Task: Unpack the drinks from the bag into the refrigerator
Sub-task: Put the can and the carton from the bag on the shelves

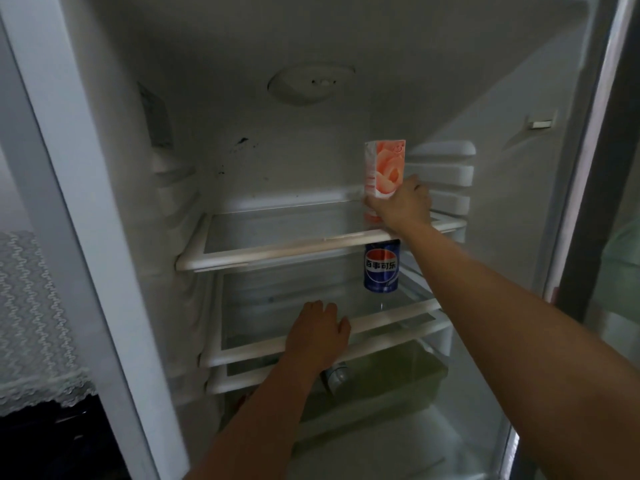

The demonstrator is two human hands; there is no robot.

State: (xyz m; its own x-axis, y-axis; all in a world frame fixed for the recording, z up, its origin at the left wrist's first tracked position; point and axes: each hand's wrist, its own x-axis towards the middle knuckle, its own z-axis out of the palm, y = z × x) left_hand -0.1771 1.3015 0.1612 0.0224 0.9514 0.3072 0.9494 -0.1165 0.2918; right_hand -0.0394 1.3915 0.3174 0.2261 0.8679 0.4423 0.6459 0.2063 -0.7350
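The refrigerator stands open in front of me. My right hand (pixel 401 206) grips a pink peach drink carton (pixel 384 169), upright at the right end of the top glass shelf (pixel 263 252). On the middle shelf (pixel 391 315), directly below the carton, stands a blue Pepsi can (pixel 381 266). My left hand (pixel 318 332) rests on the front rim of the middle shelf, fingers curled over its edge. The bag is not in view.
A greenish crisper drawer (pixel 408 375) sits under the shelves with a can-like object (pixel 336 375) lying by it. Shelf rails line the right inner wall (pixel 446 168). A lace-covered surface (pixel 31 323) is at the left outside the fridge.
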